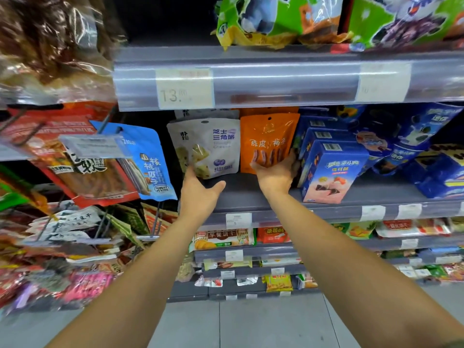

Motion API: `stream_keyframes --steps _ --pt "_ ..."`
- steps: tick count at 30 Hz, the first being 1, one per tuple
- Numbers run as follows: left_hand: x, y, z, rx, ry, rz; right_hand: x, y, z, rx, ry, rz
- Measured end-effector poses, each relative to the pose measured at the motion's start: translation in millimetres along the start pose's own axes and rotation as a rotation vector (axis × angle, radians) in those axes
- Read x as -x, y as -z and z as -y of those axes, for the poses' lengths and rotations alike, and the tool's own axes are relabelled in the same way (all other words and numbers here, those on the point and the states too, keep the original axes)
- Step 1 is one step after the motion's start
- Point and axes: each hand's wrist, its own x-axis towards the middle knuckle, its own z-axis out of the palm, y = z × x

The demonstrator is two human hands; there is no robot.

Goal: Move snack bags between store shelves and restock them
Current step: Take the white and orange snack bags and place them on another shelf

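Centrally, the white bag [207, 146] and orange bag [268, 141] stand upright, side by side, on the grey shelf [251, 194]. Left hand [198, 194], fingers spread, touches the white bag's lower corner. Right hand [276, 172], fingers apart, cups the orange bag's base beside the blue boxes [331, 169].

I see even, bright store light falling from above, with no hard shadows on the grey shelf [251, 194]; only the recess behind the bags stays dark. Glare streaks the clear price rail [276, 79] and washes out its 2 paper tags. The crinkled plastic bag [50, 41] at upper left catches white highlights and is smeared by blur. Wide-angle distortion bends the shelf lines and stretches both forearms toward the bottom corners. The hanging packets [75, 247] at left are soft.
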Motion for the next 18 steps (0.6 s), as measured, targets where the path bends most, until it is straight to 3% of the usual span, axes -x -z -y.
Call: stream_keyframes --steps 9,13,18 --pt "-9 -4 7 0.017 0.018 -0.001 0 3 1 -0.041 -0.045 0.052" --pt "-11 -3 8 0.020 0.022 -0.018 6 10 -3 -0.143 0.021 -0.021" --pt "-18 -3 11 0.072 0.079 -0.048 15 20 -6 -0.179 0.059 0.059"
